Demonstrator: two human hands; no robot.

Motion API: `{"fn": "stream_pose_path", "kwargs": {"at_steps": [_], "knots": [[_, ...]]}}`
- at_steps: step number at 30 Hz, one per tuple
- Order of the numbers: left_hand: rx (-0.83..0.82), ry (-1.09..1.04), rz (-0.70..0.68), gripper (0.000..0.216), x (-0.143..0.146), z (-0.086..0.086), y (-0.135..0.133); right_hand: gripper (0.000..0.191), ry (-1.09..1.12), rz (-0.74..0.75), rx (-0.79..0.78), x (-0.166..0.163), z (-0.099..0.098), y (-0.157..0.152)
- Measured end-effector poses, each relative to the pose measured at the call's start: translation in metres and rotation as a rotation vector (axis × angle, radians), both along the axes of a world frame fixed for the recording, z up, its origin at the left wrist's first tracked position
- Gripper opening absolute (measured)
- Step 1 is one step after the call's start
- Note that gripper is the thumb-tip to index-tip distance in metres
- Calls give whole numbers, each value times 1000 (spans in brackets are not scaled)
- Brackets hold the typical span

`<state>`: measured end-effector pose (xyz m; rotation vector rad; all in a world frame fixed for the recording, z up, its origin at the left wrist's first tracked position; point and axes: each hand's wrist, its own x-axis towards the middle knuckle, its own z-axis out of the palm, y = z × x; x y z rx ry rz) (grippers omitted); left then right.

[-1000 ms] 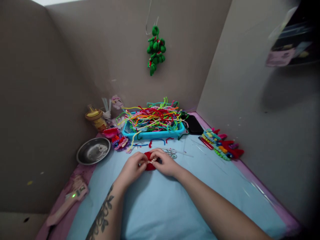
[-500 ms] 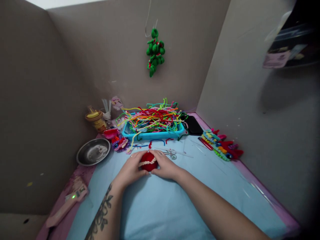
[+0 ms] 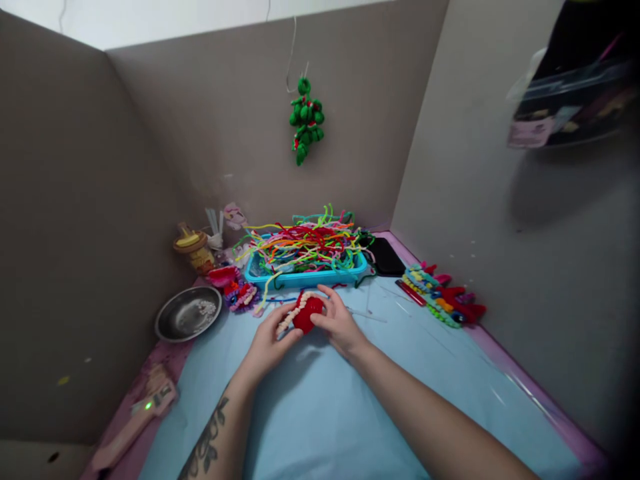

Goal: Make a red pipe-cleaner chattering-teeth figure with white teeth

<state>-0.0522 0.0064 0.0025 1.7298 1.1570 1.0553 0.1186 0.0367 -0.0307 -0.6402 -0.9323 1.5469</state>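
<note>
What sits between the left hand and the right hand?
In the head view, a red rounded piece with a bumpy cream strip along it lies between the left hand and the right hand, both touching it.

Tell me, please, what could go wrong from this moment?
1. The red ball is between the left hand and the right hand; if both loosen, it might roll away.
2. The cream strip may shift under the fingers; I cannot tell how firmly it is fixed.
3. The bowl holds small white bits, which a knock could spill.
</note>
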Motion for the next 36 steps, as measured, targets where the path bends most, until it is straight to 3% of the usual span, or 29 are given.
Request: {"fn": "stream_pose_path", "kwargs": {"at_steps": [5, 9, 12, 16, 27, 33, 36], "knots": [[-5, 16, 1, 47, 4, 8, -2, 75, 83, -17, -115, 4, 11, -2], [-50, -47, 101, 40, 2, 11, -1, 72, 34, -36, -69, 5, 13, -2], [-165, -217, 141, 38, 2, 10, -1, 71, -3, -14, -4, 3, 11, -3], [-318, -406, 67, 56, 2, 8, -3, 69, -36, 52, 46, 0, 16, -10], [-407, -543, -111, 76, 1, 12, -6, 82, 27, 166, 109, 1, 34, -21], [-366, -536, -45, 77, 3, 11, -7, 65, 48, 20, 93, -4, 35, -25], [-349, -551, -45, 73, 5, 9, -6, 50, -6, 66, 65, -4, 34, -24]]}}
